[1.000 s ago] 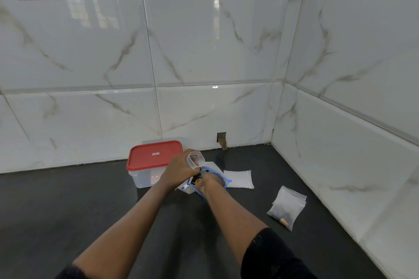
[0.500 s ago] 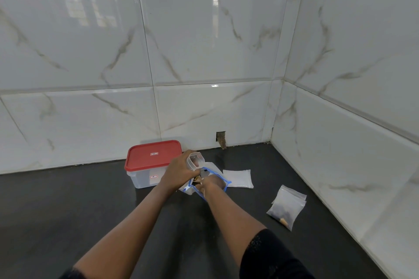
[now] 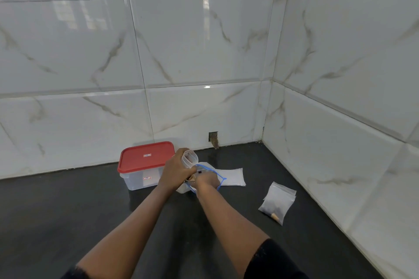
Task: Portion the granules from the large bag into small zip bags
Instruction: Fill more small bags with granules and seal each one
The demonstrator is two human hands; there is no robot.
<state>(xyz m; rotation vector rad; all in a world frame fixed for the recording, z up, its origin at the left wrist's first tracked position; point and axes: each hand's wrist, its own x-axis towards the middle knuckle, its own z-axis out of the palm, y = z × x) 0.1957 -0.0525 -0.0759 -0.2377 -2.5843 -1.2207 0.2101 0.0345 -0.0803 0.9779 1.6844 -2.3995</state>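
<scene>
Little has moved since the earlier frame: your right hand [image 3: 205,180] has slid a touch deeper over the mouth of the large bag [image 3: 208,172], and your left hand [image 3: 174,171] keeps its hold on the clear cup [image 3: 189,158]. Left fingers are curled tight around the cup's lower wall, cup tilted, open rim facing up and toward the wall. Right fingers are bent down into the blue-edged opening of the large bag; whether they pinch the rim or something inside it you cannot tell from here, fingertips hidden. A small tan bit shows between the two hands, too small to name. The large bag lies flat on the dark counter [image 3: 68,210], just right of the red-lidded container [image 3: 146,164], its blue zip edge looped around your right hand. A white flat packet [image 3: 233,176] lies just beyond the bag on the far right side, touching or overlapping it. The small zip bags [image 3: 277,201] sit in a loose stack well right of the large bag, near the side wall, the front one holding dark granules and a tan piece at its lower corner. The red-lidded container stands shut, just left of your left hand. Both forearms reach forward, dark sleeves at the frame's bottom edge.
</scene>
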